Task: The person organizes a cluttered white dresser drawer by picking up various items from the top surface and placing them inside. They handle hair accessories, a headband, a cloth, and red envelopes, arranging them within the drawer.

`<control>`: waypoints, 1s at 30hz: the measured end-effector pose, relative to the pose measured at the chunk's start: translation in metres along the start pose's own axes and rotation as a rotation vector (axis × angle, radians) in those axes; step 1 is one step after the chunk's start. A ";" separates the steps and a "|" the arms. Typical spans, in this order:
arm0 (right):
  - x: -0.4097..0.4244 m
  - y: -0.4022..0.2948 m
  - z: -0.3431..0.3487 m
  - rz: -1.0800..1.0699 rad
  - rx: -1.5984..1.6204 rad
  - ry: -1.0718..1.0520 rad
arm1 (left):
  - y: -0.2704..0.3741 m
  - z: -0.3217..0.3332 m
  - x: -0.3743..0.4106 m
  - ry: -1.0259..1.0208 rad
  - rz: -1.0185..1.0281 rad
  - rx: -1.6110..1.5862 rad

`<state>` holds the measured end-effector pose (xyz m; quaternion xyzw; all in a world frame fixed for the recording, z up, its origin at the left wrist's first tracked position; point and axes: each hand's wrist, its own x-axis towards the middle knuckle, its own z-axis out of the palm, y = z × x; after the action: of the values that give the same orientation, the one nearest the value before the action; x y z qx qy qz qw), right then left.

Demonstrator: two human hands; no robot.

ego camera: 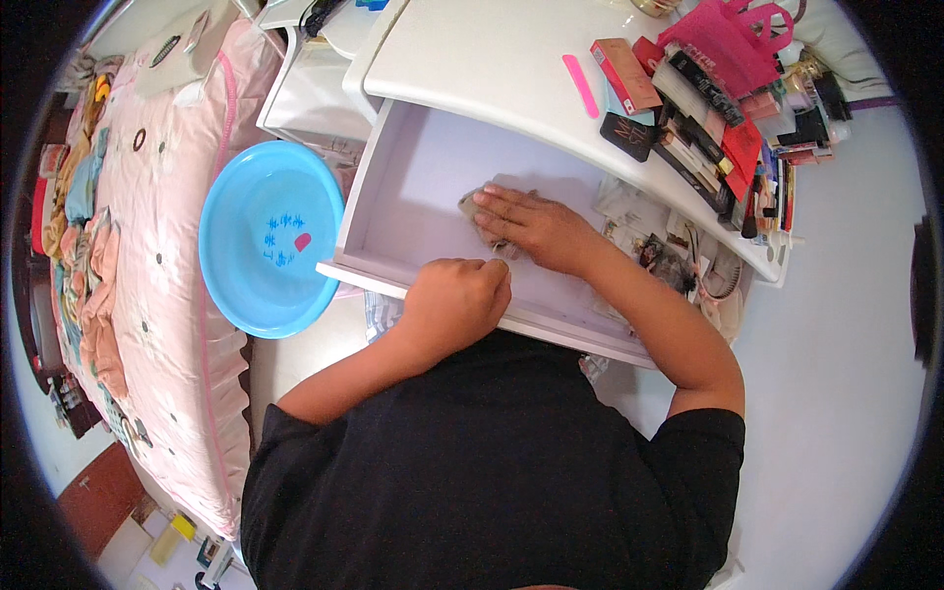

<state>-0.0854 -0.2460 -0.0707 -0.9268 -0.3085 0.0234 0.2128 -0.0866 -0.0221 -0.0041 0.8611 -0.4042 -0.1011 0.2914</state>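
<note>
A pulled-out white drawer (435, 155) lies before me, its pale lilac bottom bare on the left. Inside it my right hand (542, 225) presses a crumpled greyish-beige cloth (472, 206) against the bottom, fingers spread flat over it. The palm hides much of the cloth. My left hand (457, 299) is curled over the top edge of the drawer front (369, 280) and grips it; its fingertips are hidden. Small items, among them clear plastic bags (619, 199) and a hair band (726, 284), crowd the drawer's right end, beside my right forearm.
A light-blue plastic basin (221, 243) bearing writing stands left of the drawer, beside a bed with a pink quilt (177, 295). On the white dresser top (472, 51) are a pink nail file (580, 86), cosmetics boxes (627, 77) and a pink bag (719, 44).
</note>
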 end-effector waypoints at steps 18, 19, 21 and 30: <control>0.088 0.027 -0.013 0.517 0.024 0.074 | 0.006 -0.002 0.001 -0.025 -0.060 0.047; 0.087 0.027 -0.005 0.462 0.005 0.127 | 0.006 -0.002 0.001 -0.021 -0.056 0.046; 0.082 0.023 0.003 0.360 -0.012 0.162 | 0.006 -0.001 0.002 0.030 -0.012 0.033; 0.037 -0.015 0.010 0.152 0.075 0.129 | 0.003 0.000 0.001 -0.009 -0.036 0.031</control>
<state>-0.0657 -0.2103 -0.0707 -0.9386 -0.2217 -0.0086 0.2641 -0.0879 -0.0238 -0.0025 0.8721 -0.3915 -0.1040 0.2744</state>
